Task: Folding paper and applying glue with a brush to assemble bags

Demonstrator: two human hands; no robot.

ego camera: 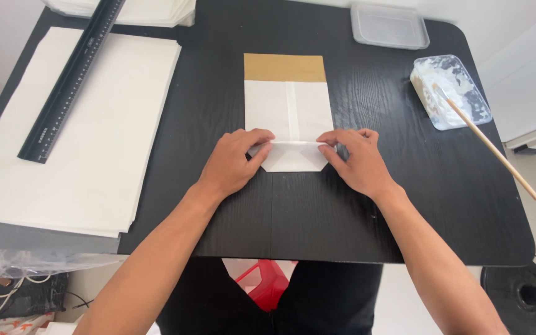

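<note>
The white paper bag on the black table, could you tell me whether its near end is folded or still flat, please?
Folded. The paper bag's near end is turned up into a flap with angled corners, pressed along the crease by the left hand and right hand.

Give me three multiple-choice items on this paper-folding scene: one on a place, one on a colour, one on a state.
1. Where does the black ruler lie?
A. on the stack of white sheets
B. in the tub
C. on the floor

2. What colour is the strip atop the folded paper bag?
A. red
B. brown
C. green

3. What are the left hand and right hand doing?
A. resting apart
B. holding the stick
C. pressing the bag's bottom fold

Answers: 1 A, it lies slantwise across the stack; 2 B, a brown band shows; 3 C, fingertips sit on the crease.
</note>
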